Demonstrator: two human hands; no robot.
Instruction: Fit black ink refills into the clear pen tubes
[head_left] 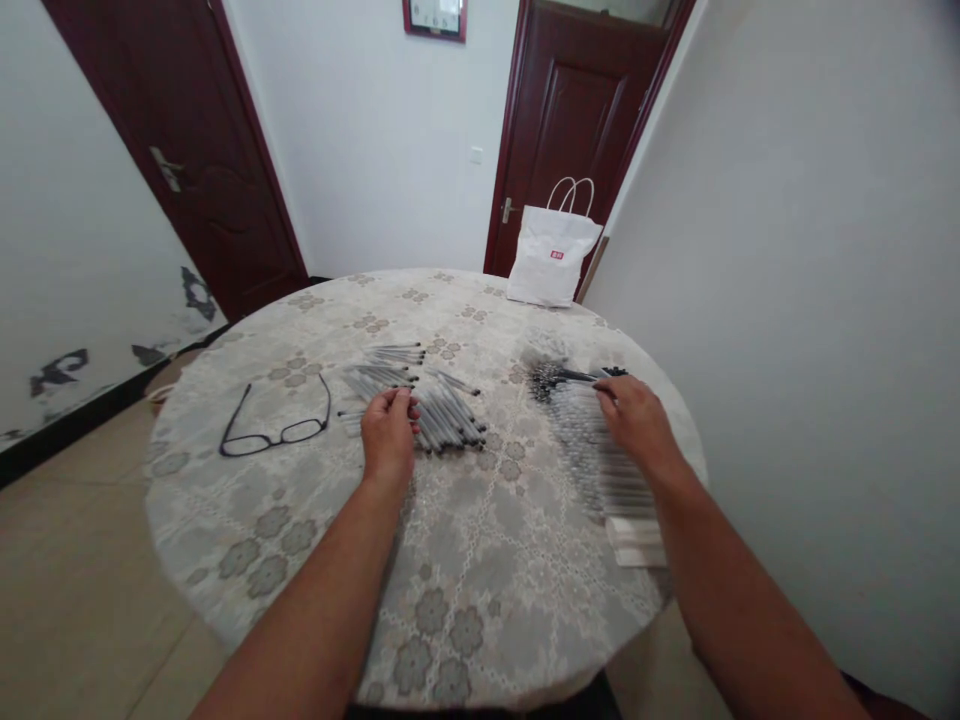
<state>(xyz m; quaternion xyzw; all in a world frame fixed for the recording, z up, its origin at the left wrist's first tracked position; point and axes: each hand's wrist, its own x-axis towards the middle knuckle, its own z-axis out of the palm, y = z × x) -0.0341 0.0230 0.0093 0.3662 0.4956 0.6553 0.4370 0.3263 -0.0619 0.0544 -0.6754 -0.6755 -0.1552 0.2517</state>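
Observation:
My left hand (390,425), its fingers curled together, is at the left side of a loose pile of grey, pen-like sticks with dark ends (446,415). Whatever may be between those fingertips is hidden. On the right side of the table, my right hand (637,415) has its thumb and fingers pinched on a thin dark stick (576,376) that points left and is blurred. Beneath and beside this hand lies a stack of pale, see-through tubes (574,425) in rows. A cluster of small black pieces (544,382) lies at the stack's far left corner.
Black-framed glasses (277,438) lie open at the left of the round table with a flowered cloth (450,560). A white paper bag (553,260) stands at the far edge. A pale flat strip (634,542) lies at the near end of the tube stack. A wall (810,300) rises close on the right.

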